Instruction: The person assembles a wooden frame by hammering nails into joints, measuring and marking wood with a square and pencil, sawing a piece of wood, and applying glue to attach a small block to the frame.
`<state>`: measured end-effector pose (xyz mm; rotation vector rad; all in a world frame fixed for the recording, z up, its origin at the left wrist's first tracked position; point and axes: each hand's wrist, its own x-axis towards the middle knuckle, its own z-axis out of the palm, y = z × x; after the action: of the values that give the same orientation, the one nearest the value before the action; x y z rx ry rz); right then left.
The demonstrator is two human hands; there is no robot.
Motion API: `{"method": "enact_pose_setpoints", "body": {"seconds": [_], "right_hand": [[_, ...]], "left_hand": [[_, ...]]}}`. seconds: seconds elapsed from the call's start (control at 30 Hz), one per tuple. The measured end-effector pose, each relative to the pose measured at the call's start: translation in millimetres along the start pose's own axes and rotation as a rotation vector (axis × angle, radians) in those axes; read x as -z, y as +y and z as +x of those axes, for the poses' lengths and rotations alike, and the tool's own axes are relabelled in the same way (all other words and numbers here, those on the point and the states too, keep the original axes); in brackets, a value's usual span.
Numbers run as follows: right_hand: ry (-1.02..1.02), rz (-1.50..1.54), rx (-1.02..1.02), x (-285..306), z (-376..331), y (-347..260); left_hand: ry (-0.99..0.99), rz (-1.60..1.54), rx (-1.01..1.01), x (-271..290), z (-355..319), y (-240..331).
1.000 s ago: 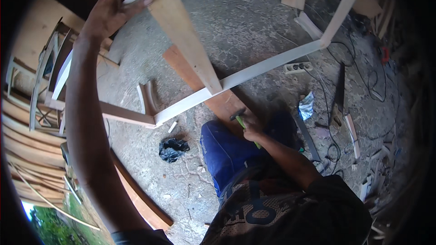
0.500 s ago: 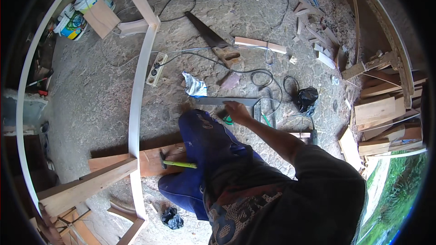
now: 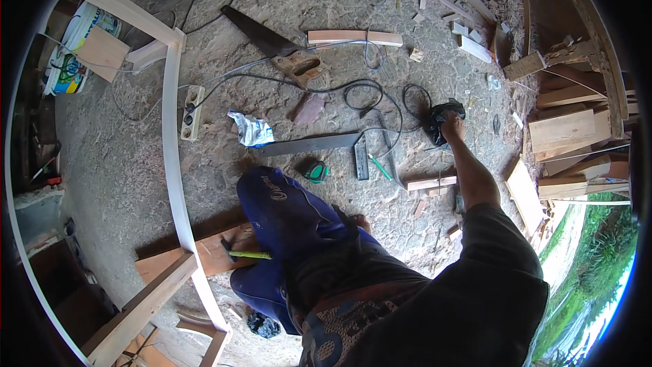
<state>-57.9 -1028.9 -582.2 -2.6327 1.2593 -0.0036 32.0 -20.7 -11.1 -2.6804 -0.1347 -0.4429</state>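
Observation:
My right hand (image 3: 454,126) is on a crumpled black plastic bag (image 3: 439,122) on the floor at the right. Its fingers look closed on the bag, their tips partly hidden in the folds. My left hand is out of sight. Nearer my knee lie a metal try square (image 3: 309,144), a green tape measure (image 3: 316,171) and a green pencil (image 3: 380,167). Left of them is a crumpled white and blue packet (image 3: 251,129). Farther off lies a handsaw (image 3: 268,39) with a wooden handle. A hammer (image 3: 248,254) with a yellow handle rests on a board beside my leg.
A pale wooden frame (image 3: 175,163) stands along my left. Black cable (image 3: 265,80) loops over the rough floor from a power strip (image 3: 192,113). Stacked boards (image 3: 570,136) and wood offcuts (image 3: 468,47) lie at the right. Buckets (image 3: 75,47) stand at the far left.
My right hand has left the try square and moved right to the black plastic bag. The view has shifted right, and the tape measure now shows fully.

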Motion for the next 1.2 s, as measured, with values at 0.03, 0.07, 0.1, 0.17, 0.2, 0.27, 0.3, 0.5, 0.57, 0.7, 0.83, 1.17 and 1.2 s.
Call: {"method": "enact_pose_setpoints", "body": {"seconds": [0.03,0.07,0.1,0.17,0.2,0.27,0.3,0.5,0.57,0.7,0.83,1.17,1.2], "right_hand": [[-0.063,-0.017,-0.013,-4.0,7.8,4.2],[-0.134,-0.024,-0.032,-4.6,7.7,-4.8],[-0.189,-0.035,-0.047,-4.5,12.9,-3.2],[-0.196,-0.039,-0.164,-9.1,11.7,-5.0],[-0.260,0.000,-0.267,-11.6,12.8,-8.9],[-0.380,0.139,-0.485,-17.7,14.5,-14.3],[-0.357,0.070,-0.473,-20.6,15.3,-3.9],[-0.297,-0.105,-0.444,-43.3,-3.7,-13.8],[-0.300,-0.087,-0.484,-47.0,-0.4,2.9],[-0.180,-0.202,-0.341,-44.5,-20.9,-5.8],[-0.217,-0.188,-0.124,-37.5,-15.2,-0.8],[-0.198,-0.446,0.124,-25.4,-1.4,-8.3],[-0.029,-0.480,0.125,-13.2,77.8,42.6]], "left_hand": [[0.035,0.052,-0.040,-2.9,-4.2,4.2],[0.076,0.128,-0.090,1.6,-9.6,11.9],[0.115,0.191,-0.138,1.9,-15.4,15.6],[0.185,0.320,-0.223,7.4,-24.6,18.7],[0.217,0.380,-0.262,10.7,-28.1,19.7],[0.258,0.511,-0.359,16.7,-29.4,15.1],[0.275,0.575,-0.425,17.2,-25.4,9.4],[0.276,-0.214,0.412,27.0,-22.4,-12.5],[0.317,-0.171,0.422,19.6,-22.4,-6.7],[0.416,-0.301,0.503,14.6,-23.1,-9.0],[0.428,-0.276,0.428,28.8,-32.3,7.3],[0.592,-0.294,0.225,23.6,-42.6,99.3],[0.649,-0.477,0.289,-47.8,-79.8,83.8]]}}
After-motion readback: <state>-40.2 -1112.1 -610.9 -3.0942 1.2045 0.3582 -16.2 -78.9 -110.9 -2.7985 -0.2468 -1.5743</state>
